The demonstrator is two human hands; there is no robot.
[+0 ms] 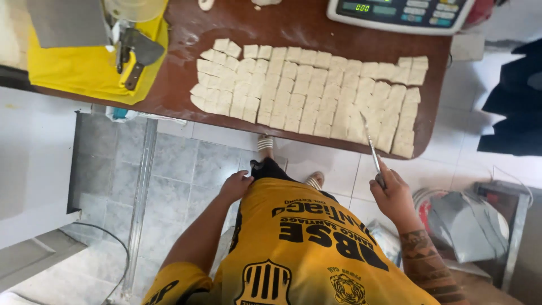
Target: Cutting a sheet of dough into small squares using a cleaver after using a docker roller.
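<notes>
A sheet of pale dough cut into several small squares (307, 90) lies on the brown wooden table (186, 85). My right hand (392, 195) is closed around the handle of a thin knife (370, 141), whose blade points up over the dough's near right edge. My left hand (236, 184) rests against the front of my yellow shirt, fingers curled loosely, holding nothing visible.
A digital scale (401, 12) stands at the table's far right. A yellow cloth with a metal scraper (135, 56) lies at the left. Grey tiled floor, a metal rail (138, 192) and a bag-lined bin (468, 223) are below the table edge.
</notes>
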